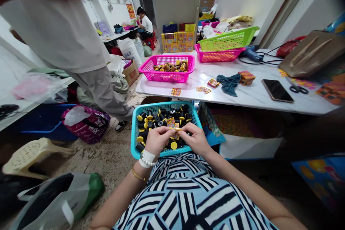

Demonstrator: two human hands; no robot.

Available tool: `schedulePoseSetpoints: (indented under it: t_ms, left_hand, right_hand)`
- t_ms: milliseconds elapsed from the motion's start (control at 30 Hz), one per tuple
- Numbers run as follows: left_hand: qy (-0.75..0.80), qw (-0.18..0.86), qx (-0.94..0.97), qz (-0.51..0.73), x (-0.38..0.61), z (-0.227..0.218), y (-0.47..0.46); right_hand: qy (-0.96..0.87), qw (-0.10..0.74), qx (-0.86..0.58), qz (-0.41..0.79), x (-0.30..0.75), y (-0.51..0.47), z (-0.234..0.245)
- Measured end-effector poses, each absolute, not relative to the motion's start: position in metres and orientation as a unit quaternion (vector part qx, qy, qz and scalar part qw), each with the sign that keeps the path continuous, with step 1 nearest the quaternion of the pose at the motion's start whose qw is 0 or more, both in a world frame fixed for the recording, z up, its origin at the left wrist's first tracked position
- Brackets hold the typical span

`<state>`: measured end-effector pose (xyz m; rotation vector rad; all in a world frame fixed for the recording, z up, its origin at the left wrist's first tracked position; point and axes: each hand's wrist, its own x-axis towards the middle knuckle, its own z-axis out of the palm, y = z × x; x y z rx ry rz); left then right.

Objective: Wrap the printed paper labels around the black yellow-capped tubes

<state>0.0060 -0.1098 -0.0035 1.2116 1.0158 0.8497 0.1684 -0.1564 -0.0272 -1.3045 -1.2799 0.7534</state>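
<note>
My left hand (156,139) and my right hand (194,138) meet above a turquoise plastic basket (134,129). Thumbs and fingers of both pinch a small yellow-and-orange printed label (175,128), seen nearly edge-on. Below them the basket holds many black cylinders with yellow ends, one showing a round yellow cap (174,145). Another orange printed label (170,122) lies on the cylinders just beyond my fingertips. The basket rests against my lap, and my hands hide part of its contents.
On the white table (167,95) ahead stand a pink basket (167,76) of brown-and-gold cylinders, loose labels (203,89), a dark cloth (229,83), a phone (277,90) and scissors (298,89). A person (72,32) stands at left, near a stool (32,156).
</note>
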Motion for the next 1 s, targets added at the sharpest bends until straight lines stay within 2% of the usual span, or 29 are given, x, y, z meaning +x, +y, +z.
schedulePoseSetpoints:
  t_ms: [133,233,433,600,833,1000]
  left_hand:
    - [0.412,0.744,0.397,0.345,0.007,-0.007,-0.101]
    - [0.401,0.768,0.358,0.348,0.008,-0.006,-0.092]
    - [0.365,0.814,0.306,0.331,0.016,0.000,-0.088]
    - [0.345,0.835,0.285,0.322,0.023,0.009,-0.088]
    - [0.348,0.834,0.281,0.324,0.022,0.011,-0.087]
    - [0.344,0.824,0.302,0.334,0.023,0.009,-0.092]
  right_hand:
    - [-0.381,0.557,-0.494,0.548,0.179,-0.149,-0.027]
    - [-0.329,0.579,-0.455,0.591,0.190,-0.148,-0.023]
    - [-0.349,0.671,-0.429,0.494,0.193,-0.154,-0.013]
    - [-0.417,0.634,-0.474,0.447,0.187,-0.161,-0.010]
    - [-0.585,0.582,-0.533,0.190,0.190,-0.167,-0.002]
    - [-0.653,0.522,-0.533,0.129,0.190,-0.170,0.001]
